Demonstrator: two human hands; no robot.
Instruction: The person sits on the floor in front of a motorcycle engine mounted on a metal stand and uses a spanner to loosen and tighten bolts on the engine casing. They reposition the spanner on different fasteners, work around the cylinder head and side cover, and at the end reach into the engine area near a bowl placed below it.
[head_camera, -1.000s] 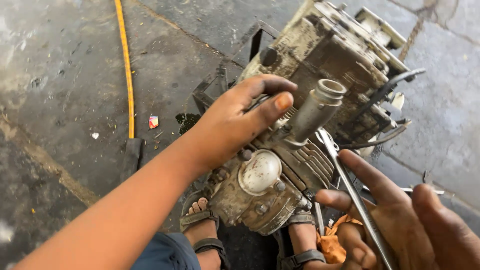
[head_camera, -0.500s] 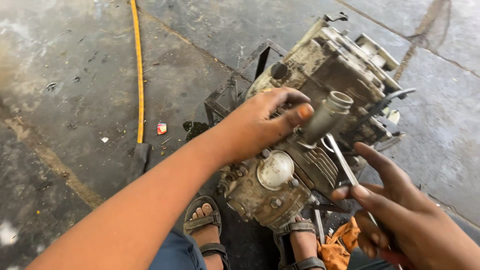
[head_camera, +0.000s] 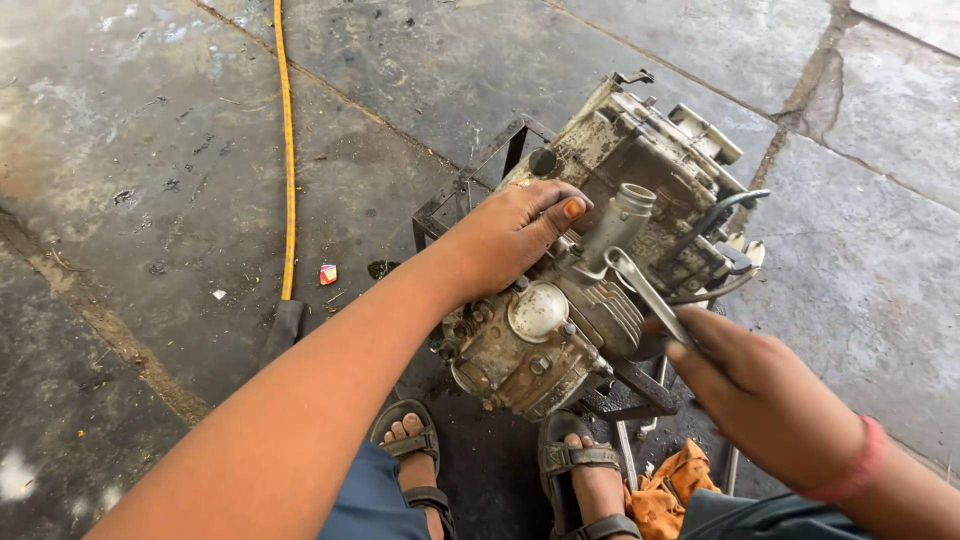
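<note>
Stone floor bearing a dirty engine on a dark metal stand, just ahead of the person's sandalled feet. Left hand lies palm-down on the engine, fingers loosely curled over it beside the intake pipe. Right hand grips a spanner, its ring end at the pipe's base. Yellow hose; orange rag.

Yellow hose running across the stained stone floor, small red scrap beside it, orange rag near two sandalled feet
</note>
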